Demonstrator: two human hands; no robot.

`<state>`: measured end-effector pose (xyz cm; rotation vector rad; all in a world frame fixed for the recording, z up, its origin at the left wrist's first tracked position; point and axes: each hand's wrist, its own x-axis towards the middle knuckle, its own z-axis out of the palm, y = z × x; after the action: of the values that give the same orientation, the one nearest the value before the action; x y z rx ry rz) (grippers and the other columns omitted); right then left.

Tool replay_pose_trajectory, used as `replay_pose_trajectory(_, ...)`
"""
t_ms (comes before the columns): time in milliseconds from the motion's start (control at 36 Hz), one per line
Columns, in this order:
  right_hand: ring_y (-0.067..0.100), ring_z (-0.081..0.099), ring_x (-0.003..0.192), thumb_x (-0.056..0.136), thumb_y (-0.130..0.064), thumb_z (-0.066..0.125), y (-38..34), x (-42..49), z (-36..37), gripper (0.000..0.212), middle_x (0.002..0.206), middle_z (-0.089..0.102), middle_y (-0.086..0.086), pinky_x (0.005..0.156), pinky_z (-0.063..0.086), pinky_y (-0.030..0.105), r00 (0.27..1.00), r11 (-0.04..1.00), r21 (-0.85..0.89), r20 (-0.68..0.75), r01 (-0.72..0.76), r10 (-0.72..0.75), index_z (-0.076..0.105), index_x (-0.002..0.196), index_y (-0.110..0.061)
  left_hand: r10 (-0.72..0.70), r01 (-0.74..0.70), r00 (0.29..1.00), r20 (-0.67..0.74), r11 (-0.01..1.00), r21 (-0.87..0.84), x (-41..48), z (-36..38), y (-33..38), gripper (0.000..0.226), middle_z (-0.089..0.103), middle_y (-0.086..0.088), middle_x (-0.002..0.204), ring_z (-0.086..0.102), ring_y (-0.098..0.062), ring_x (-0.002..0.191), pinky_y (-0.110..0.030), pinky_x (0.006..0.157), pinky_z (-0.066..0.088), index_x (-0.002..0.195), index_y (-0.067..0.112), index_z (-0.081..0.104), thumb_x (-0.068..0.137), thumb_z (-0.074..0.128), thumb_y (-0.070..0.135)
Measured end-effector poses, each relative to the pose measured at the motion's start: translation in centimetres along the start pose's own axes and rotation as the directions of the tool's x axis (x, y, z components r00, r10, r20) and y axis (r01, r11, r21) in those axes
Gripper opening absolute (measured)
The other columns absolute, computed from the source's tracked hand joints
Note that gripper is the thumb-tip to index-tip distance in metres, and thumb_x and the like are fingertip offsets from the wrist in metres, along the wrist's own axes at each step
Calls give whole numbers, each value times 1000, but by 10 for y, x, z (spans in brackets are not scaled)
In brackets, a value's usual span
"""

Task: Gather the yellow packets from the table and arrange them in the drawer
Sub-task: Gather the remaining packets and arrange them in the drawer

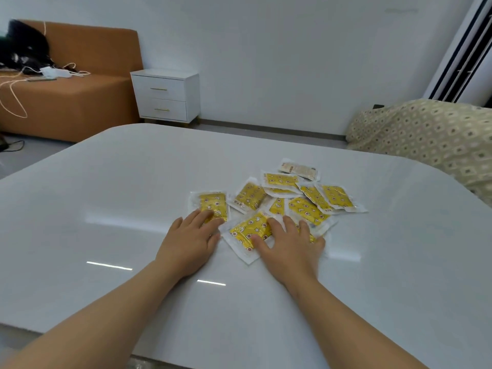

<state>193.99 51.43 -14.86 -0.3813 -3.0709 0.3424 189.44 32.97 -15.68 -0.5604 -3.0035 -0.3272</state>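
Both hands (241, 242) flat on yellow packets (277, 201) (clear-edged, star-printed).

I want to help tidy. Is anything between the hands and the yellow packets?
Nothing visible. The left hand rests flat on the leftmost packet, the right hand on the nearest packets.

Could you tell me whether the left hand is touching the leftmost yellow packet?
Touching. In the head view, the left hand lays straight fingers on the near end of the leftmost packet.
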Motion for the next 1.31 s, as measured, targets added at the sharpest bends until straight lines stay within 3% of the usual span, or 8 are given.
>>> replay_pose_trajectory(167,15,17,140,92,-59,31,1,9,3,52,149,30,-11,107,16,48,994,996,89,-107,16,-7,34,140,-38,-82,47,980,-179,980,-192,20,7,3,81,54,6,124,46,-19,120,-33,98,33,113,26,63,68,0,49)
replay_pose_trajectory(389,29,48,122,82,-46,35,9,50,-6,45,127,58,-1,99,18,46,860,983,173,-491,-58,138,68,106,-27,27,-76,977,-212,971,-227,57,3,18,76,44,0,140,35,-23,134,-41,106,28,129,25,53,73,10,53)
replay_pose_trajectory(528,32,-8,145,89,-64,35,28,96,-34,61,159,-4,-6,110,1,63,964,964,81,-66,-253,259,18,145,-45,111,-102,970,215,994,-49,91,4,43,62,-9,13,157,-13,-19,145,-52,115,-2,146,45,2,90,17,65)
replay_pose_trajectory(722,34,-8,145,83,-76,25,40,115,-21,71,160,-5,-4,112,7,61,932,938,-38,109,-343,345,5,146,-49,77,-102,973,216,989,106,111,11,30,64,-9,14,157,-9,-19,146,-55,115,-5,145,48,-4,86,6,72)
replay_pose_trajectory(833,29,5,145,88,-70,27,33,111,-16,61,158,11,-6,111,12,56,951,951,5,24,-308,308,16,144,-49,101,-112,987,122,990,86,113,13,24,88,10,14,156,7,-19,146,-52,114,2,143,48,14,63,-17,66)
replay_pose_trajectory(1000,20,32,127,97,-54,24,18,92,-13,47,138,38,-8,100,26,46,975,973,-103,-108,-206,195,25,142,-41,49,-46,997,-63,998,47,107,5,20,39,67,2,93,66,-29,92,-59,85,46,89,30,71,82,35,44)
replay_pose_trajectory(1139,16,35,126,97,-50,29,20,70,-22,41,134,45,-12,97,23,39,985,985,-103,-114,-139,127,43,133,-40,-48,48,998,36,998,27,98,-3,21,36,36,10,143,15,-20,144,-55,113,8,131,39,46,100,27,38)
replay_pose_trajectory(1306,21,8,143,84,-72,31,32,37,-25,62,156,16,-9,111,8,45,984,984,51,-41,-172,174,29,140,-47,-1,3,1000,26,995,-98,53,-7,46,85,6,10,157,-11,-15,145,-44,116,-2,143,44,23,67,-6,69)
